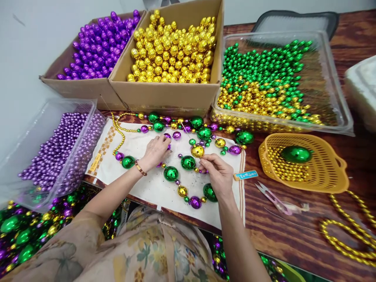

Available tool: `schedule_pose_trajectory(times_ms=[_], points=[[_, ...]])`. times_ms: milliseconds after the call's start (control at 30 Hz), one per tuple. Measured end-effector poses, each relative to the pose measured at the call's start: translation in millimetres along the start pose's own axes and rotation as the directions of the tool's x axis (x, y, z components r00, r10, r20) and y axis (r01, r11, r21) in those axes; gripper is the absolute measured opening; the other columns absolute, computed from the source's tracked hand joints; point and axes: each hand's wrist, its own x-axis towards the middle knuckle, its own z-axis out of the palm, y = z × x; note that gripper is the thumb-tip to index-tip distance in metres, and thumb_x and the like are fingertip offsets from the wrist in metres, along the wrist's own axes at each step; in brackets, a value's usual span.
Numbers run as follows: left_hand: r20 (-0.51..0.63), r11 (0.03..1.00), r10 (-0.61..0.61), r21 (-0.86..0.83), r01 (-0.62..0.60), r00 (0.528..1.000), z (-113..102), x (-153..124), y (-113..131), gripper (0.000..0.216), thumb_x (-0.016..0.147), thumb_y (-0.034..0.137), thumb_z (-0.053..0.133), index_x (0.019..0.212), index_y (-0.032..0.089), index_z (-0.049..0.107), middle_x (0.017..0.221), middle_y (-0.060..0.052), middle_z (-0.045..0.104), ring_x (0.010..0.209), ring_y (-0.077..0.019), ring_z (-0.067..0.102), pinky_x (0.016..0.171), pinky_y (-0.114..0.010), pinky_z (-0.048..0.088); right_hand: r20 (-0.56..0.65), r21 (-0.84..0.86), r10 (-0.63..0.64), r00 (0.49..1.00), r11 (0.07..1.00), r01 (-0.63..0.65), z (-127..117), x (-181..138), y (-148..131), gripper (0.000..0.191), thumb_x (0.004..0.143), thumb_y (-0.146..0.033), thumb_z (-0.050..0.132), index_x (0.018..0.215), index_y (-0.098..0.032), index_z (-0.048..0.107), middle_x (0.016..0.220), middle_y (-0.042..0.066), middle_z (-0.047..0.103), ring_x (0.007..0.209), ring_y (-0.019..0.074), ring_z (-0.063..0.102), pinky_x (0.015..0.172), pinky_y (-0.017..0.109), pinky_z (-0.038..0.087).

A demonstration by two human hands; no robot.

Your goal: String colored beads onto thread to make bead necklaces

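My right hand [219, 172] pinches the edge of a large gold bead [197, 151]. A small green bead [192, 141] sits just above it, and a thin needle [186, 130] sticks up from there. My left hand [157, 150], wearing a beaded bracelet [141, 168], has its fingers curled down over purple beads on the cloth. One purple bead [168, 147] shows at its fingertips, partly hidden. Another purple bead [176, 135] lies just right of that hand. Between my forearms curves a bead strand with green balls [170, 173], gold and purple ones.
Boxes of purple balls [100, 47] and gold balls [173, 51] stand behind the white cloth [141, 211]. Clear bins hold purple beads [58, 149] and green beads [264, 62]. At right are a yellow basket [329, 168], thread snips [273, 197] and a gold bead string [337, 241].
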Motion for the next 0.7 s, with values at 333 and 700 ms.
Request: schedule_pose_trajectory(times_ms=[333, 700], points=[[-0.096, 0.549, -0.156, -0.836, 0.006, 0.983, -13, 3, 8, 0.035, 0.081, 0.03, 0.076, 0.114, 0.021, 0.068, 0.118, -0.008, 0.063, 0.097, -0.0175, 0.061, 0.089, -0.031, 0.05, -0.007, -0.035, -0.048, 0.999, 0.998, 0.048, -6, -4, 4, 0.007, 0.083, -0.027, 0.07, 0.085, -0.02, 0.072, 0.068, -0.002, 0.061, 0.057, 0.0127, 0.06, 0.053, 0.026, 0.049], [0.063, -0.203, -0.179, -0.979, 0.026, 0.982, -49, 29, 46, 0.023, 0.085, 0.033, 0.075, 0.105, 0.021, 0.072, 0.099, -0.004, 0.073, 0.091, -0.0166, 0.072, 0.093, -0.034, 0.056, 0.062, -0.165, -0.171, 0.983, 0.97, 0.179, -12, -16, 3, 0.01, 0.091, -0.027, 0.065, 0.087, -0.022, 0.073, 0.07, -0.001, 0.06, 0.06, 0.0138, 0.058, 0.056, 0.027, 0.047]])
